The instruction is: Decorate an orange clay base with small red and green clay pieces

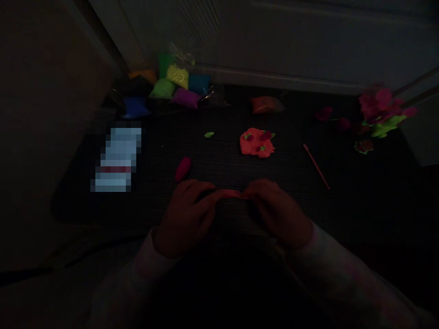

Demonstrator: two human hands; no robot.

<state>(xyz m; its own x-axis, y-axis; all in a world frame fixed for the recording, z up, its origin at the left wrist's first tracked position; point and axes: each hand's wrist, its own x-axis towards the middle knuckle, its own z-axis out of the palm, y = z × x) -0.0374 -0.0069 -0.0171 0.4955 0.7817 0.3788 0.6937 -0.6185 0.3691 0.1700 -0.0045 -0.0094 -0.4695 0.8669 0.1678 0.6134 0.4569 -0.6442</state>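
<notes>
Between my two hands stretches a thin reddish-pink strip of modelling clay point(231, 193), low over the dark table. My left hand point(187, 214) is closed, thumb and fingers pinching its left end. The other end is pinched by my right hand point(279, 210), whose fingertips curl down and partly hide it. Just beyond my left hand lies a magenta lump of clay point(183, 169). Farther forward rests an orange-red clay piece point(252, 145) with dark red and green bits on it. A small green clay piece point(209, 135) is to its left. The scene is very dim.
Bags of coloured clay point(185, 98) are heaped at the back left, and an orange bag point(265, 105) lies nearer the middle. A pink stick tool point(316, 166) rests at right. Pink and green clay shapes point(382, 112) stand at the far right. A blurred-out bright rectangle point(120, 155) is at left.
</notes>
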